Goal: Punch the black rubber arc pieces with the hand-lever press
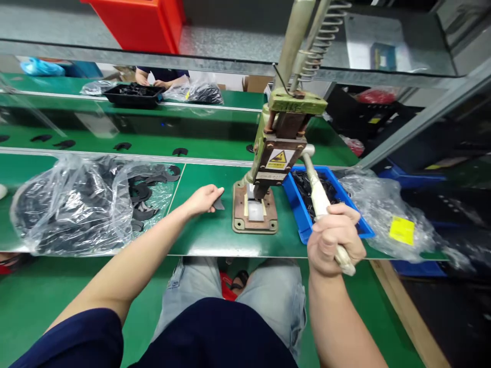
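Observation:
My left hand (205,199) pinches a small dark grey flat piece (219,204), just left of the press base. My right hand (334,239) is wrapped around the lever handle (317,194) of a green hand press (282,148). The lever slants from the press head down toward me. Under the ram, a pale block (255,210) sits on the brown metal base (238,217). Behind my right hand stands a blue tray (299,217) of black parts (307,189). To the left, curved dark pieces (141,193) spill from a clear plastic bag (76,204).
Curved black parts (123,146) lie spaced along the green belt (215,135) behind the bench. Across it, a person's hands (155,82) work beside a black tray (132,102). A red bin (138,23) stands on the overhead shelf. Plastic bags (387,214) lie at right.

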Tool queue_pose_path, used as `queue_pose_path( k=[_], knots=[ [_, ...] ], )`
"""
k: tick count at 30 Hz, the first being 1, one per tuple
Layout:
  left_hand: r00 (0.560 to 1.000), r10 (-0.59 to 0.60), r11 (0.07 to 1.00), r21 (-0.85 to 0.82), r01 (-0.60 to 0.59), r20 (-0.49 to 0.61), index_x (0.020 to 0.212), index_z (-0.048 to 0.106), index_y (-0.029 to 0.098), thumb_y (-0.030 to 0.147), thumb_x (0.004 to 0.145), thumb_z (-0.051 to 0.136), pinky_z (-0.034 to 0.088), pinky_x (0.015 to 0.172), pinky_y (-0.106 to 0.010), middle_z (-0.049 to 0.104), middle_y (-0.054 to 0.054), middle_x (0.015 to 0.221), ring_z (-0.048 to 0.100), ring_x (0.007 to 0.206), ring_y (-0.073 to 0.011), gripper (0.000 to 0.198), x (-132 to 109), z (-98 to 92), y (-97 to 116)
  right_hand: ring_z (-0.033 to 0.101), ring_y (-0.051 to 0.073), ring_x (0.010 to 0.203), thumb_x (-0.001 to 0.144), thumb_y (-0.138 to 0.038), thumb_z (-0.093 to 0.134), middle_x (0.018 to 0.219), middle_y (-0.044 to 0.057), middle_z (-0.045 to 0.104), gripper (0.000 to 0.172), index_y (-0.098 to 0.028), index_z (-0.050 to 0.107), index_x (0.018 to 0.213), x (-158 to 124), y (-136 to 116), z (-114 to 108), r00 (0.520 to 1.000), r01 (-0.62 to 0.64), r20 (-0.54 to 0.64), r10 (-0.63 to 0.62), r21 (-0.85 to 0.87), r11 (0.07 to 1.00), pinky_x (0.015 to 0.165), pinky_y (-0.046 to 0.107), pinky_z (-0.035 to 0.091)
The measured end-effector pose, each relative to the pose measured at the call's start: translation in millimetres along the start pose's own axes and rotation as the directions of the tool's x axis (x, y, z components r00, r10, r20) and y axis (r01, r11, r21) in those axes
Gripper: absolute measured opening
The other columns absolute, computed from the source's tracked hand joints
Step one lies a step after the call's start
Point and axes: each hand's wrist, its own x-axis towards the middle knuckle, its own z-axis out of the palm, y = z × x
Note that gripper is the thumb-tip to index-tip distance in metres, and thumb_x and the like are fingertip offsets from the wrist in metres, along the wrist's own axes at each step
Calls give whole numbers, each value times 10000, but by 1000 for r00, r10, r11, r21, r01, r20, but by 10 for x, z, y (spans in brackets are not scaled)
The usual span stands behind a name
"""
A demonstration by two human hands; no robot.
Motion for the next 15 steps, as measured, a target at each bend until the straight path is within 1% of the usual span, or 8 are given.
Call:
queue_pose_path(
  k=[2,4,6,9,12,15],
  knots=[
    [990,25,986,-164,-2,137,997,536,205,579,1031,669,442,464,-188,649,38,612,603,458,-109,398,0,277,143,571,157,646,969,-403,658,625,-39,613,409,-229,499,636,-2,1,-22,1000,-11,17,11,21,1000,958,513,486],
    [971,62,962,-273,3,231,1051,534,194,502,1006,745,529,522,-207,679,27,658,651,516,-115,376,28,466,254,580,158,663,963,-384,661,644,-36,626,386,-226,508,647,-5,-4,-39,999,-12,39,11,44,999,963,510,481],
    [968,75,956,-292,-2,239,1015,544,183,434,982,795,562,551,-217,685,21,668,665,539,-113,356,80,578,329,590,161,681,960,-374,657,656,-34,633,373,-224,512,650,-7,-16,-51,998,-17,54,15,54,998,970,511,481],
    [981,38,971,-238,8,190,908,532,187,385,993,789,514,498,-193,655,27,607,615,473,-94,335,178,673,391,606,177,714,961,-361,653,659,-32,637,356,-231,529,654,-10,-39,-64,997,-43,60,40,57,997,989,524,478],
    [983,7,981,-193,30,185,862,508,204,406,997,781,436,431,-176,632,34,569,568,412,-83,366,270,750,436,623,194,745,963,-356,659,667,-28,648,334,-239,558,667,-14,-55,-70,996,-64,72,60,65,996,990,525,480],
    [975,-27,985,-162,64,220,874,514,210,443,982,793,424,413,-178,628,37,569,594,421,-98,379,337,795,485,630,195,749,969,-370,663,665,-28,649,334,-241,575,673,-21,-52,-74,996,-62,63,57,69,996,985,521,482]
  ],
)
